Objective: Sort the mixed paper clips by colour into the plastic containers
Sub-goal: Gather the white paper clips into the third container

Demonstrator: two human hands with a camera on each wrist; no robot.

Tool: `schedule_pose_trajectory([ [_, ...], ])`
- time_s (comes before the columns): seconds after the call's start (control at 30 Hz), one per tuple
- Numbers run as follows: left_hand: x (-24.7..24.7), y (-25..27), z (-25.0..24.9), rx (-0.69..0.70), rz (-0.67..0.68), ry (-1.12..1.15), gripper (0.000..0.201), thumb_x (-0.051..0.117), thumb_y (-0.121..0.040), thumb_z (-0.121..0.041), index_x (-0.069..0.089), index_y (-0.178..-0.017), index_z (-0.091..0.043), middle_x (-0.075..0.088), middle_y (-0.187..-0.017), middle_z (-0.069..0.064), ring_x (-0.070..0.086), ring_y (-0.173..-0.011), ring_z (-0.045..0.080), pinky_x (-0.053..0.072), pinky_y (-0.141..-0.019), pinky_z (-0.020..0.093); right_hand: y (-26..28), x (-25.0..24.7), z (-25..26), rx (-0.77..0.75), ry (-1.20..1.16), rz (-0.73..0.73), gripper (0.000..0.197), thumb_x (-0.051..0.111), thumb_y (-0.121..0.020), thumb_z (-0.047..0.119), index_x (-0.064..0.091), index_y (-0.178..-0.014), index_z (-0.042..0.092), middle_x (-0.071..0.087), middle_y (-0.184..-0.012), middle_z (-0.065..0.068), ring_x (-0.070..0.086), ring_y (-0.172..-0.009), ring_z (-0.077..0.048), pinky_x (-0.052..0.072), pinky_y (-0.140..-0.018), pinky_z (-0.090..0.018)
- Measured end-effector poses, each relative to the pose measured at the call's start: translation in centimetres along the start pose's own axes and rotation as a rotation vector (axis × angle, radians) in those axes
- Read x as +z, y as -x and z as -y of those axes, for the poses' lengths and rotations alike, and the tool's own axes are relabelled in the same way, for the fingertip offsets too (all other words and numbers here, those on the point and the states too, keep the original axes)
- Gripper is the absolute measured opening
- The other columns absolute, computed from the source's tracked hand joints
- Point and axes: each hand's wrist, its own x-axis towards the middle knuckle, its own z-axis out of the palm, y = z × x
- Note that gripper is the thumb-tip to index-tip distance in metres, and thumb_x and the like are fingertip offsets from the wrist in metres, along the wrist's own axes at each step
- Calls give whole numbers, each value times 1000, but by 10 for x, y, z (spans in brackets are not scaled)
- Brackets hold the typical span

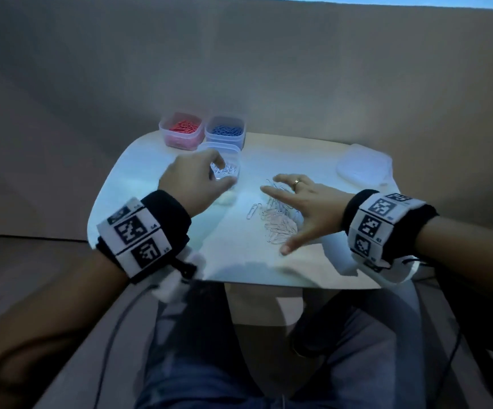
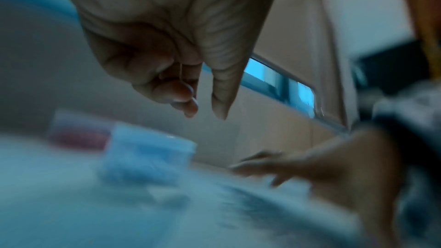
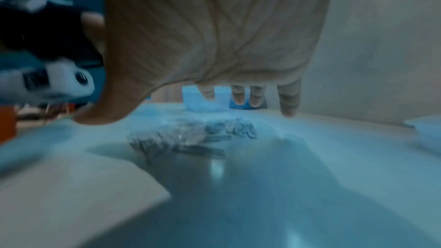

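A loose pile of silver paper clips (image 1: 280, 228) (image 3: 190, 137) lies mid-table. My right hand (image 1: 275, 218) (image 3: 160, 112) hovers flat over it, fingers spread, holding nothing. At the table's back left stand a tub of red clips (image 1: 181, 129) and a tub of blue clips (image 1: 224, 131). In front of them is a clear tub (image 1: 233, 152) (image 3: 203, 101) with silver clips inside. My left hand (image 1: 224, 172) (image 2: 206, 112) hangs over this clear tub. Its fingers are curled and pinch a thin silver clip (image 2: 188, 86), with the thumb held slightly apart.
Stacked translucent lids (image 1: 363, 168) lie at the back right of the small white table (image 1: 150, 160). A few stray clips (image 1: 252, 211) sit left of the pile. A small white object (image 1: 226, 199) rests by my left hand. My knees are below the table's front edge.
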Motion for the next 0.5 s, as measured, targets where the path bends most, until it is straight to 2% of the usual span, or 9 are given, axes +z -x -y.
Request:
schedule_pose_trajectory([
  [0.07, 16, 12, -7, -116, 95, 330, 19, 64, -85, -32, 58, -94, -17, 55, -68, -1, 51, -63, 16, 44, -61, 19, -4, 6, 1, 8, 110, 9, 122, 65, -55, 75, -6, -147, 36, 1, -154, -1, 4, -140, -21, 25, -111, -39],
  [0.13, 36, 21, -11, -208, 224, 429, 25, 65, -85, -33, 56, -98, -14, 60, -78, 9, 50, -60, 16, 40, -50, 16, -10, 7, 1, 5, 135, -16, 124, 68, -53, 73, -3, -147, 36, 13, -146, -1, 16, -132, -21, 34, -104, -37],
  [0.17, 45, 24, -12, -220, 298, 378, 33, 67, -83, -35, 55, -104, -12, 62, -86, 12, 51, -64, 18, 40, -52, 19, -12, 6, 0, 3, 106, -27, 124, 71, -53, 70, -1, -147, 35, 16, -142, -2, 19, -129, -21, 35, -102, -37],
  [0.23, 57, 24, -14, -189, 406, 190, 56, 72, -77, -41, 47, -117, -11, 61, -101, 12, 54, -80, 21, 40, -65, 27, -11, 3, 1, 21, 12, -42, 123, 76, -52, 63, 3, -148, 34, 19, -137, -4, 21, -127, -21, 34, -105, -37],
  [0.3, 57, 19, -19, -161, 403, 62, 72, 77, -71, -41, 40, -124, -9, 58, -113, 11, 54, -97, 23, 40, -76, 29, -7, 1, -3, 73, -55, -86, 126, 77, -49, 63, 4, -147, 33, 21, -135, -3, 22, -127, -20, 34, -106, -39],
  [0.37, 53, 12, -23, -152, 406, -14, 80, 82, -66, -38, 37, -125, -6, 54, -120, 10, 52, -107, 25, 41, -83, 31, 0, 2, -7, 173, -99, -111, 127, 77, -47, 65, 7, -146, 28, 21, -136, -5, 27, -128, -22, 37, -105, -41],
  [0.4, 51, 9, -24, -156, 421, -42, 82, 84, -63, -37, 38, -124, -5, 53, -119, 10, 52, -106, 24, 42, -83, 32, 4, 3, -7, 237, -126, -100, 126, 76, -47, 66, 10, -145, 24, 22, -136, -7, 33, -127, -25, 38, -103, -42],
  [0.5, 48, 5, -28, -196, 476, -41, 78, 88, -57, -32, 42, -114, -6, 55, -108, 9, 54, -88, 23, 46, -75, 33, 6, 8, -1, 362, -196, -22, 109, 75, -48, 67, 27, -130, 14, 32, -131, -11, 50, -112, -30, 44, -96, -44],
])
